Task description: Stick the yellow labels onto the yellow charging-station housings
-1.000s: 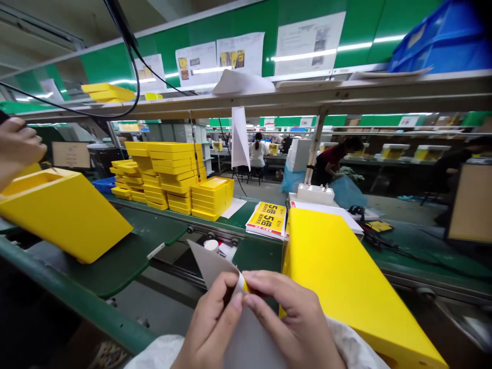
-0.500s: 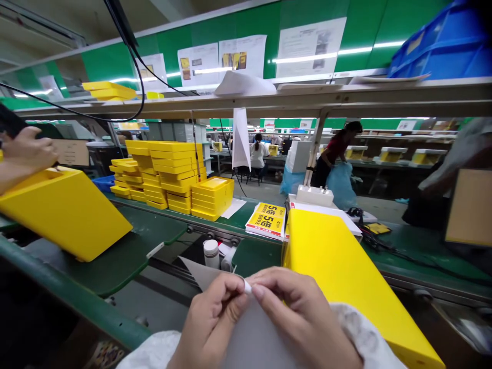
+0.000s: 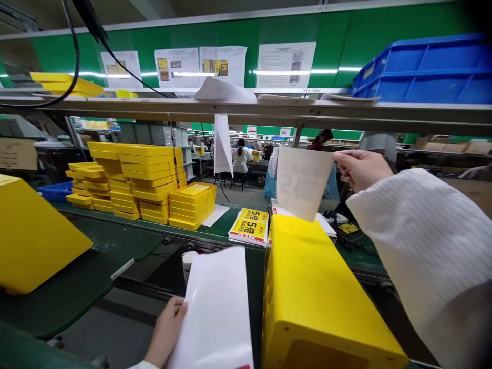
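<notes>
Pinching film (image 3: 303, 179) with right hand (image 3: 359, 166) at 1 o'clock. Gripping sheet (image 3: 217, 307) with left hand (image 3: 167, 328) at 6 o'clock. Peeled apart, likely; not on box (image 3: 315, 287) yet.

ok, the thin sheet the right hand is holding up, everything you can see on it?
The thin sheet is a whitish, semi-translucent rectangle, paper or film, with faint pale print showing through, unreadable. It hangs tilted, pinched at its upper right corner by the right hand, its lowest corner down at the far end of the yellow box; contact there cannot be told. It is apart from the glossy white sheet held by the left hand.
</notes>
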A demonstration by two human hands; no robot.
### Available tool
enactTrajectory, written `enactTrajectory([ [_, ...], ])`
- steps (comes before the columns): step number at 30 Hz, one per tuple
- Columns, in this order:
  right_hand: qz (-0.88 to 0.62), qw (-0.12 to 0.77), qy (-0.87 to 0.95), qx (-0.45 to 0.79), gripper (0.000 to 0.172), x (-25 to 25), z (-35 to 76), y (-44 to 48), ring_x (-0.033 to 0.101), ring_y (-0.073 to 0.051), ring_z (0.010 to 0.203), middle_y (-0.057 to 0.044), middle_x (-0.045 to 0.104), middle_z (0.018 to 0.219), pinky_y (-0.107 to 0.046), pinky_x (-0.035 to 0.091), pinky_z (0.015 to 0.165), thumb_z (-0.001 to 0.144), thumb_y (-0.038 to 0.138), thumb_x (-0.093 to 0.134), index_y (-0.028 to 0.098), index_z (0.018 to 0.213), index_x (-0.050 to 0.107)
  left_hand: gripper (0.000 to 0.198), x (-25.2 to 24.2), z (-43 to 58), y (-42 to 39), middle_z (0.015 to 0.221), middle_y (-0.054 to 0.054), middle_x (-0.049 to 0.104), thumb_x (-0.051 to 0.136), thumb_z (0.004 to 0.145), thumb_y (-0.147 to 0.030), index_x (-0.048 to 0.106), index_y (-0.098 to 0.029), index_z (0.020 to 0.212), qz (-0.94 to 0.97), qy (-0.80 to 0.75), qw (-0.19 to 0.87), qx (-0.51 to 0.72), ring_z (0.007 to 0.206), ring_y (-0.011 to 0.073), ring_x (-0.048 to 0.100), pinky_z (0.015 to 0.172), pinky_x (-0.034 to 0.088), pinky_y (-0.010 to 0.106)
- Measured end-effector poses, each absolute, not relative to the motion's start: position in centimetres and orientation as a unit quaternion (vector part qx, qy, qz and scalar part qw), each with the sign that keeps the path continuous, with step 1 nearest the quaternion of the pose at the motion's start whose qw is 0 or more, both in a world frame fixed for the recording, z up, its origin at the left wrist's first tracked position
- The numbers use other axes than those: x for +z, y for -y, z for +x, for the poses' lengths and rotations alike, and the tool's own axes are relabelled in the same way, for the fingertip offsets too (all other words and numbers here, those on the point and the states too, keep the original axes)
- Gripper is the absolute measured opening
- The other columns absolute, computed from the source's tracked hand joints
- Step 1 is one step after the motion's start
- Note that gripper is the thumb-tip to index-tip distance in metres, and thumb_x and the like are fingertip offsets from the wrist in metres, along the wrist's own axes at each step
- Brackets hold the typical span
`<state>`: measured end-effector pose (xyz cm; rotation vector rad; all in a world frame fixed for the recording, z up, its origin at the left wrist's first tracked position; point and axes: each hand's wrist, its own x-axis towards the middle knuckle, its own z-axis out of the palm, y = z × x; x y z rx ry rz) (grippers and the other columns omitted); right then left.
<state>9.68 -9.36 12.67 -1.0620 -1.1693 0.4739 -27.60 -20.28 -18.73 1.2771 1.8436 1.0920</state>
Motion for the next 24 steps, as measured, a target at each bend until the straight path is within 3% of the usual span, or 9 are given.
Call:
enactTrajectory([
  [2, -0.483, 0.653, 0.551, 0.194, 0.021, 12.8, 10.6, 10.2, 0.04, -0.004, 0.039, 0.003, 0.049, 0.048, -0.021, 0.026, 0.039, 0.071, 0.03, 0.065, 0.01, 0.077, 0.065, 0.022, -20.5, -27.0, 19.7, 0.072, 0.004, 0.063, 0.038, 0.076, -0.044, 0.045, -0.024, 0.072, 0.504, -0.712, 0.31, 0.379, 0.076, 0.0246, 0.062, 0.068, 0.047, 0.033],
  [6, -0.478, 0.615, 0.599, 0.186, 0.019, 11.8, 11.1, 12.8, 0.061, -0.012, 0.063, -0.005, 0.065, 0.069, -0.022, 0.047, 0.055, 0.073, 0.03, 0.063, 0.012, 0.08, 0.066, 0.008, -21.6, -26.1, 19.4, 0.083, 0.007, 0.063, 0.045, 0.069, -0.03, 0.049, -0.023, 0.072, 0.561, -0.715, 0.29, 0.3, 0.086, 0.0272, 0.06, 0.079, 0.044, 0.037],
  [9, -0.435, 0.612, 0.645, 0.146, 0.016, 10.5, 11.3, 15.3, 0.064, -0.013, 0.071, -0.005, 0.069, 0.078, -0.023, 0.053, 0.065, 0.078, 0.028, 0.061, 0.016, 0.086, 0.066, 0.034, -22.5, -26.7, 18.9, 0.106, 0.013, 0.058, 0.055, 0.058, -0.028, 0.056, -0.019, 0.09, 0.577, -0.729, 0.267, 0.253, 0.109, 0.0336, 0.051, 0.092, 0.038, 0.042],
  [12, -0.398, 0.569, 0.719, 0.0, 0.014, 8.6, 11.9, 18.4, 0.065, -0.013, 0.077, -0.003, 0.069, 0.087, -0.021, 0.054, 0.067, 0.081, 0.026, 0.059, 0.023, 0.092, 0.067, 0.069, -21.7, -27.5, 18.0, 0.126, 0.021, 0.046, 0.061, 0.048, -0.03, 0.05, -0.009, 0.113, 0.582, -0.75, 0.23, 0.216, 0.123, 0.0387, 0.036, 0.1, 0.031, 0.045],
  [15, -0.364, 0.495, 0.771, -0.166, 0.019, 5.9, 12.7, 21.4, 0.064, -0.013, 0.086, 0.001, 0.067, 0.098, -0.019, 0.054, 0.077, 0.083, 0.02, 0.056, 0.029, 0.098, 0.064, 0.058, -16.2, -26.2, 17.4, 0.121, 0.017, 0.051, 0.058, 0.059, -0.043, 0.053, -0.014, 0.109, 0.62, -0.683, 0.263, 0.282, 0.116, 0.0344, 0.043, 0.098, 0.033, 0.044],
  [18, -0.297, 0.434, 0.821, -0.221, 0.032, 3.1, 13.3, 23.4, 0.063, -0.013, 0.093, -0.001, 0.063, 0.112, -0.015, 0.05, 0.086, 0.082, 0.014, 0.055, 0.026, 0.111, 0.06, 0.048, -6.9, -22.0, 17.6, 0.097, 0.01, 0.061, 0.045, 0.073, -0.06, 0.06, -0.019, 0.091, 0.594, -0.552, 0.443, 0.382, 0.094, 0.0269, 0.056, 0.083, 0.044, 0.037],
  [20, -0.255, 0.402, 0.851, -0.223, 0.041, 1.6, 13.5, 24.0, 0.063, -0.015, 0.097, -0.004, 0.062, 0.114, -0.015, 0.05, 0.087, 0.08, 0.015, 0.058, 0.023, 0.12, 0.056, 0.055, -1.5, -18.5, 17.8, 0.094, 0.009, 0.06, 0.05, 0.067, -0.066, 0.06, -0.018, 0.093, 0.563, -0.435, 0.561, 0.423, 0.083, 0.0226, 0.057, 0.072, 0.047, 0.032],
  [22, -0.247, 0.394, 0.861, -0.204, 0.043, 0.5, 13.5, 24.2, 0.062, -0.017, 0.099, -0.004, 0.065, 0.111, -0.019, 0.051, 0.087, 0.081, 0.018, 0.058, 0.025, 0.124, 0.053, 0.052, 1.7, -15.2, 17.4, 0.093, 0.008, 0.059, 0.062, 0.063, -0.058, 0.057, -0.016, 0.094, 0.552, -0.389, 0.615, 0.407, 0.077, 0.0174, 0.056, 0.068, 0.046, 0.029],
  [24, -0.267, 0.414, 0.853, -0.175, 0.039, -0.2, 13.6, 24.3, 0.062, -0.018, 0.099, -0.004, 0.067, 0.106, -0.022, 0.051, 0.087, 0.085, 0.02, 0.054, 0.029, 0.123, 0.054, 0.05, 2.4, -12.8, 16.7, 0.096, 0.006, 0.056, 0.07, 0.061, -0.049, 0.051, -0.018, 0.094, 0.563, -0.402, 0.597, 0.407, 0.08, 0.0148, 0.054, 0.067, 0.044, 0.025],
])
